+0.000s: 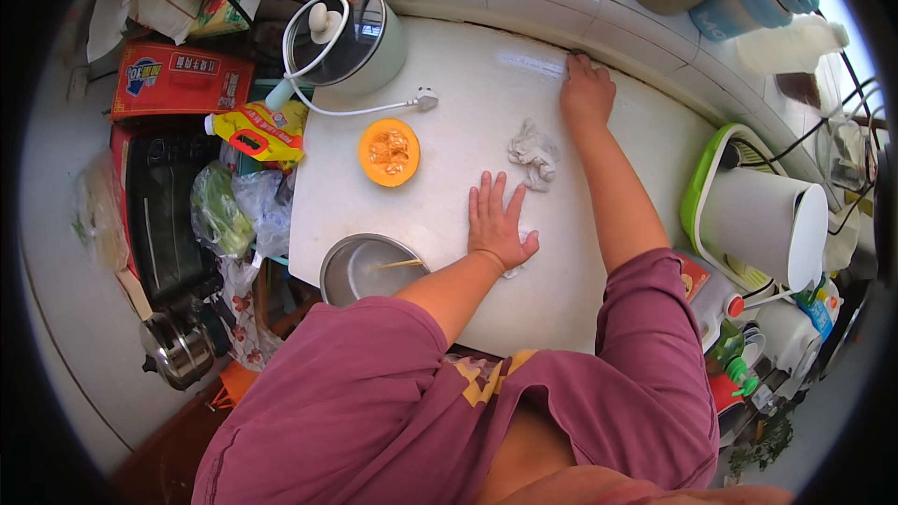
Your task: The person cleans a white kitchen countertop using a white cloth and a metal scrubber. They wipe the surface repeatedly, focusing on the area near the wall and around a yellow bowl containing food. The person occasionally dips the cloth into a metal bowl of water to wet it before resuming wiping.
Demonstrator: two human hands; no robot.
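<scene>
My left hand rests palm down on the white tabletop, its fingers spread. A bit of white crumpled material shows beside its wrist and thumb. At the back edge, against the tiled wall, my right hand presses down with bent fingers. Something small and dark is at its fingertips; what it is, I cannot tell. A wet, shiny streak lies left of those fingers. Between my hands sits a crumpled whitish wad, paper or cloth. Half a pumpkin, cut face up with seeds, lies to the left.
An electric pot with glass lid and coiled plug cord stands back left. Near the front left is a steel bowl with a wooden stick inside. A green-rimmed rack holding a white container borders the right, with bottles nearer me.
</scene>
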